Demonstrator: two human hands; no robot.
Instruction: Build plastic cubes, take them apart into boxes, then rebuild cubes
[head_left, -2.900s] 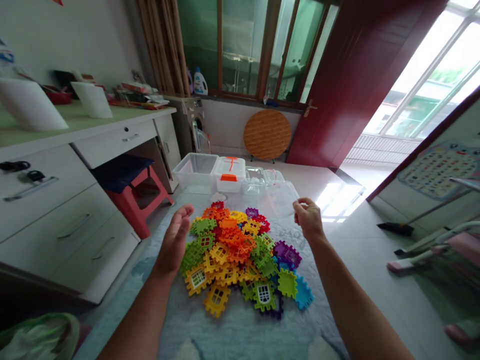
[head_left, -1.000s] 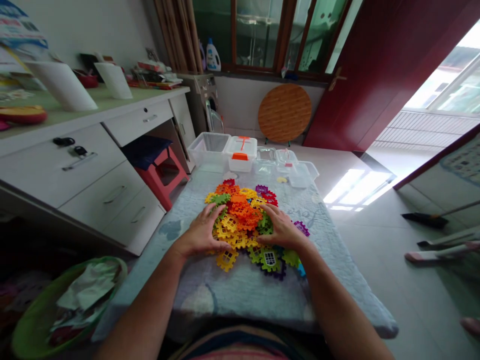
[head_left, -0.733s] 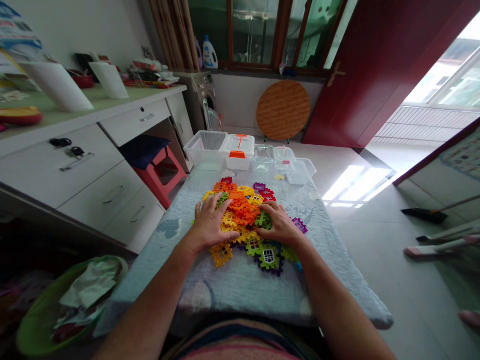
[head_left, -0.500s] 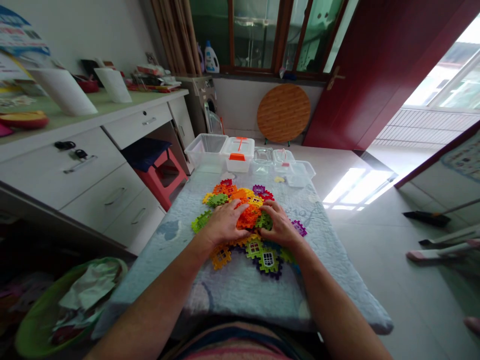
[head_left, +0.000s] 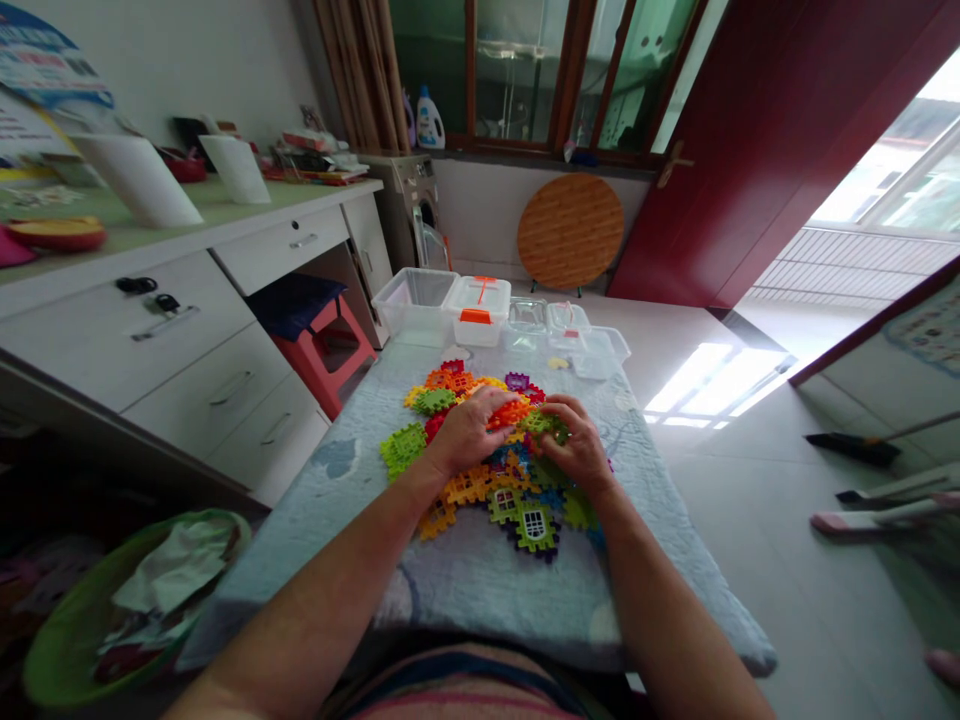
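A heap of coloured plastic interlocking tiles (head_left: pixel 480 470) lies on a pale blue quilted table cover (head_left: pixel 480 590). My left hand (head_left: pixel 466 432) rests on the heap, its fingers curled round an orange-red tile (head_left: pixel 510 412). Close beside it on the right, my right hand (head_left: pixel 571 448) has its fingers bent over a green tile (head_left: pixel 546 424). A green window tile (head_left: pixel 534 522) lies nearest me. Another green tile (head_left: pixel 403 446) sits loose to the left of the heap.
Clear plastic boxes (head_left: pixel 417 302), one with an orange latch (head_left: pixel 477 310), stand along the table's far edge. A white drawer unit (head_left: pixel 172 350) and a red stool (head_left: pixel 319 345) are on the left. A green basin (head_left: pixel 112 610) holding cloth sits at lower left.
My hands came down onto the heap, drew together over its middle, and now curl round tiles. The heap has spread, with a green tile pushed out left.
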